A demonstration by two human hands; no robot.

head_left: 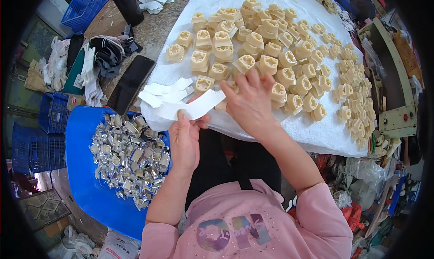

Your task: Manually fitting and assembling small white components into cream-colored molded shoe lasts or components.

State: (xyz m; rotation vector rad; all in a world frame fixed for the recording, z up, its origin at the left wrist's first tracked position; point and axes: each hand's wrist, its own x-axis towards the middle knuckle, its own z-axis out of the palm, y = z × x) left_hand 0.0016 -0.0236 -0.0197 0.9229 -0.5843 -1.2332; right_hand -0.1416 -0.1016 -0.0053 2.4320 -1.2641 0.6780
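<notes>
White cloth [312, 134] edge close by: left fingers [181, 117] pinch a curved strip [201, 105]; right fingers' [242, 83] grip unclear.

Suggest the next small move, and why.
Probably have the right hand pinch the right end of the thin, curved white strip with a notched edge: the left hand grips it farther left, and that end reaches toward the right hand, though contact there is unclear.

Lettering [235, 234] on pink shirt [247, 211], print [125, 244] on white sack [114, 241]
</notes>
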